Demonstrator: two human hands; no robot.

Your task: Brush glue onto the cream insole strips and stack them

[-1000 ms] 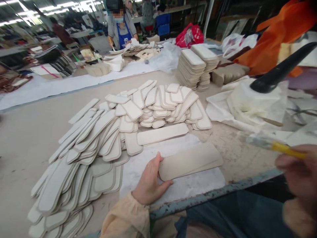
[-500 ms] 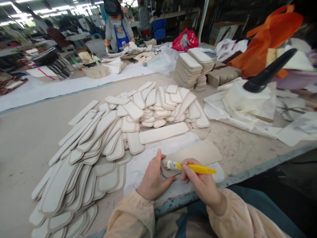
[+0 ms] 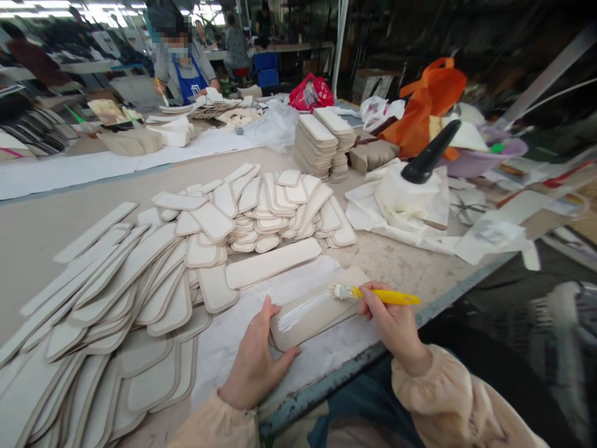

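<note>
A long beige insole-shaped board piece point(image 3: 317, 308) lies on a white sheet point(image 3: 289, 339) near the table's front edge. Its left half shines wet. My left hand point(image 3: 255, 361) rests flat on the sheet with its fingers pressed against the piece's left end. My right hand point(image 3: 390, 320) is closed on a yellow-handled brush point(image 3: 373, 295), whose white bristles touch the right part of the piece.
Fanned rows of several white pieces point(image 3: 140, 280) cover the table to the left and behind. Stacks of beige pieces point(image 3: 321, 143) stand further back. A black-handled tool point(image 3: 429, 155) sits on white cloth at right. A person in a blue apron point(image 3: 184, 71) works at the far table.
My right hand came in with the brush and stroked it from the left end of the piece toward the right, leaving a wet sheen. The view shifted to the right.
</note>
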